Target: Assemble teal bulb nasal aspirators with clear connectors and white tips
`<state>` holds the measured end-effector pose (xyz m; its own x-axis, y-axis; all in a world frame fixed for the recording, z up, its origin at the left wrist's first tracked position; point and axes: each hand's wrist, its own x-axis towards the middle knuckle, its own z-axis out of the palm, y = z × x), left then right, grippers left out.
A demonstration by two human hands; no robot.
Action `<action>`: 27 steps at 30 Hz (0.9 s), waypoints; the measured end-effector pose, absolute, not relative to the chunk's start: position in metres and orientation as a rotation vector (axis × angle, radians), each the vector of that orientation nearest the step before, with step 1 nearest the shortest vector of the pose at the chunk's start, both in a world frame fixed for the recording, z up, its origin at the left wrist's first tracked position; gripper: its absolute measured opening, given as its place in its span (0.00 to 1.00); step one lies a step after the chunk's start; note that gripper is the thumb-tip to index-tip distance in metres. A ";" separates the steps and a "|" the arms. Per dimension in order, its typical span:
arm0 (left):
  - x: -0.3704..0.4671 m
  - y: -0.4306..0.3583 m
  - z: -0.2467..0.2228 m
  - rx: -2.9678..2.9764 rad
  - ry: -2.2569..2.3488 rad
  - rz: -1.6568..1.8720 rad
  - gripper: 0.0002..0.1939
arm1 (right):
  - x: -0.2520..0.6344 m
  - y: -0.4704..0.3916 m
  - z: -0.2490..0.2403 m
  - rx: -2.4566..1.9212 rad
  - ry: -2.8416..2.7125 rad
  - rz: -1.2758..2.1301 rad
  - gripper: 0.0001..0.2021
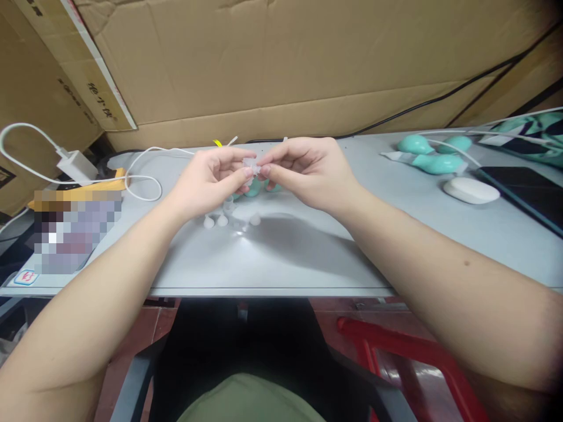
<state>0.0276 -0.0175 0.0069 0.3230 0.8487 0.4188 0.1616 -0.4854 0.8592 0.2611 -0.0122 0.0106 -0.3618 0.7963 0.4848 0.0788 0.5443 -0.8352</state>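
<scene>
Above the middle of the grey table, my left hand (pixel 215 179) pinches a small translucent plastic piece (pixel 250 164) between thumb and fingers. From the other side, my right hand (pixel 310 170) closes thumb and forefinger on the same piece or on a part joined to it; I cannot tell which. Teal rubber bulbs (pixel 253 189) show partly beneath the hands. Closer to me, several small clear funnel-shaped plastic tips (pixel 222 220) stand on the tabletop, one of them beside a bright reflection.
At the right lie several teal bulbs (pixel 440 163), a white oval case (pixel 471 190) and a dark tablet-like device (pixel 528 190). A white charger (pixel 79 167) with cable and a blurred-out item (pixel 77 234) occupy the left. Cardboard (pixel 285 64) walls the back; a red stool (pixel 409 346) stands below.
</scene>
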 end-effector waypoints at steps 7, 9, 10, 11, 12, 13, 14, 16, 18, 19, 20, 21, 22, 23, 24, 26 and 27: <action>0.028 -0.017 0.008 1.835 0.891 1.185 0.19 | 0.262 -0.013 0.010 -0.711 -1.813 0.875 0.10; 0.027 -0.017 0.008 1.847 0.879 1.186 0.20 | 0.262 -0.013 0.010 -0.727 -1.811 0.869 0.11; 0.027 -0.017 0.007 1.853 0.874 1.187 0.21 | 0.262 -0.013 0.010 -0.731 -1.810 0.867 0.11; 0.028 -0.017 0.007 1.858 0.869 1.188 0.21 | 0.262 -0.013 0.010 -0.730 -1.809 0.866 0.10; 0.028 -0.018 0.007 1.861 0.863 1.190 0.21 | 0.262 -0.013 0.010 -0.725 -1.809 0.864 0.10; 0.028 -0.018 0.007 1.864 0.856 1.192 0.21 | 0.262 -0.013 0.010 -0.716 -1.808 0.862 0.09; 0.028 -0.019 0.007 1.866 0.849 1.193 0.20 | 0.262 -0.014 0.010 -0.707 -1.808 0.863 0.08; 0.028 -0.019 0.007 1.866 0.842 1.196 0.20 | 0.261 -0.014 0.010 -0.703 -1.805 0.870 0.07; 0.028 -0.019 0.008 1.862 0.851 1.197 0.19 | 0.261 -0.015 0.010 -0.711 -1.801 0.881 0.08; 0.028 -0.019 0.008 1.860 0.861 1.193 0.20 | 0.261 -0.015 0.010 -0.714 -1.801 0.888 0.08; 0.028 -0.019 0.008 1.858 0.870 1.187 0.20 | 0.261 -0.015 0.010 -0.713 -1.802 0.894 0.08; 0.028 -0.019 0.009 1.857 0.878 1.181 0.20 | 0.262 -0.015 0.010 -0.708 -1.804 0.901 0.08; 0.028 -0.019 0.009 1.857 0.883 1.174 0.21 | 0.262 -0.015 0.010 -0.701 -1.805 0.908 0.09; 0.028 -0.019 0.009 1.856 0.884 1.171 0.21 | 0.262 -0.015 0.009 -0.696 -1.807 0.915 0.10; 0.028 -0.019 0.009 1.854 0.881 1.171 0.21 | 0.261 -0.015 0.009 -0.694 -1.806 0.918 0.10; 0.028 -0.019 0.010 1.846 0.873 1.172 0.19 | 0.261 -0.015 0.010 -0.693 -1.804 0.921 0.12; 0.028 -0.019 0.010 1.842 0.869 1.169 0.18 | 0.261 -0.015 0.010 -0.689 -1.804 0.919 0.12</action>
<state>0.0281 -0.0195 0.0097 0.3450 0.8487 0.4008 0.1390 -0.4685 0.8725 0.2609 -0.0150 0.0097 -0.3781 0.7804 0.4980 0.0556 0.5561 -0.8293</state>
